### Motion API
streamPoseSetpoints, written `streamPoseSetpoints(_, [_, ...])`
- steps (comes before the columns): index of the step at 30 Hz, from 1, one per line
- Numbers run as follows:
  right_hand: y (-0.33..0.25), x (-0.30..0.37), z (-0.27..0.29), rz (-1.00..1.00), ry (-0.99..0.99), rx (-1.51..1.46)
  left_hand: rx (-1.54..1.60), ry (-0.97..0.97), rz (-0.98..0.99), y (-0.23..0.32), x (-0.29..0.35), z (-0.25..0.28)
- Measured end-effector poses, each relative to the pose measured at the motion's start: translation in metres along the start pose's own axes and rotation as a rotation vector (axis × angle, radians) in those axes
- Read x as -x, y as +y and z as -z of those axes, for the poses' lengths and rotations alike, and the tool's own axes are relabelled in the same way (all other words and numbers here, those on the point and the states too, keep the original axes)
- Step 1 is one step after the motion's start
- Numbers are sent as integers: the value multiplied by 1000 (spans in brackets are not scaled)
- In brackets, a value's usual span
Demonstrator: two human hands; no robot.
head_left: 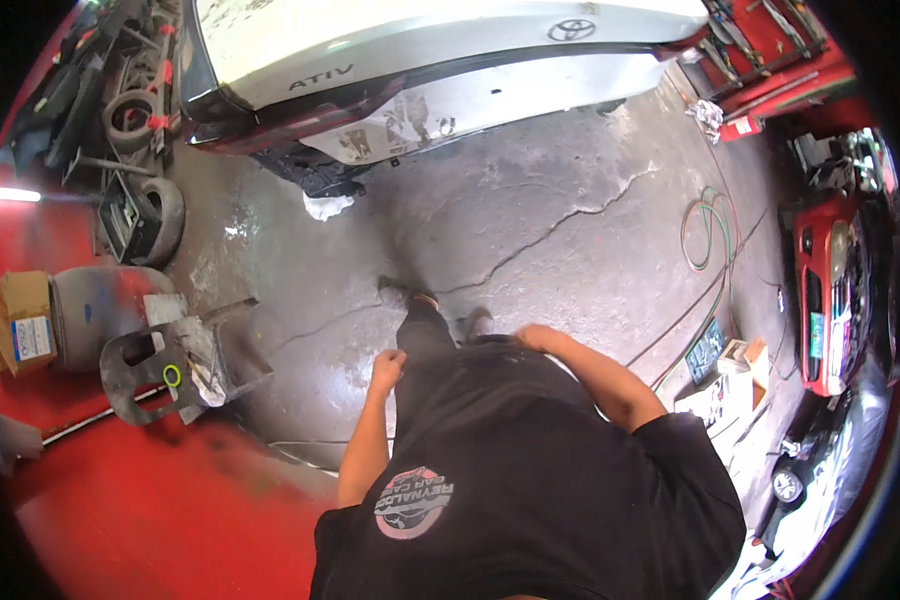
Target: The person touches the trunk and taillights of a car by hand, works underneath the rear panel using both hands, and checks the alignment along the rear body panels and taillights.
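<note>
My left hand (390,369) hangs beside my left thigh, its fingers curled in, and nothing shows in it. On the other side, my right hand (536,338) is by my right hip against my dark clothes, with its fingertips turned out of sight. Neither hand touches any tool or car part. I stand upright, one foot (425,300) ahead of the other on the grey cracked floor (530,215). Ahead is the rear of a white car (450,65); its lower back panel is exposed and stained, with a dark part hanging low at the left corner.
At left stand a worn plastic chair (135,370) holding a green tape roll (172,376), a cardboard box (18,320) and tyres (160,215). On the right, a coiled hose (708,230) trails across the floor near open boxes (730,380) and a red car front (828,300).
</note>
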State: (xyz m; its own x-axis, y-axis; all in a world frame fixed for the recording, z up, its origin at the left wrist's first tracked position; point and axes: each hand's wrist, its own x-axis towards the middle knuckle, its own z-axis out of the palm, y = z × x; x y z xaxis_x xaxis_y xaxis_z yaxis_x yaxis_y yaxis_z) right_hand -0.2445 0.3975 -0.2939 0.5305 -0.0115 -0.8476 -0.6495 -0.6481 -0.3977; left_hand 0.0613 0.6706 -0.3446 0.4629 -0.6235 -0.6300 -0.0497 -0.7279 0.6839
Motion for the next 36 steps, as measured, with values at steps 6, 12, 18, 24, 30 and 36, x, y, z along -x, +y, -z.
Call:
streamPoseSetpoints(6, [80, 46, -95, -253, 227, -212, 67, -80, 272, 20, 33, 4])
streamPoseSetpoints(12, [89, 16, -103, -161, 407, -256, 87, -104, 321, 40, 57, 21])
streamPoseSetpoints(18, [18, -32, -39, 5, 474, -221, -116, -3, -45, -8, 47, 42])
streamPoseSetpoints(24, [-69, -27, 23, -33, 382, -435, -14, -73, 206, -26, 33, 87])
streamPoseSetpoints(30, [-129, -50, 34, -325, 124, -530, 69, -160, 205, -76, 14, 170])
streamPoseSetpoints(36, [-193, -108, 41, -100, 304, -62, -13, -258, 346, -153, -8, 246])
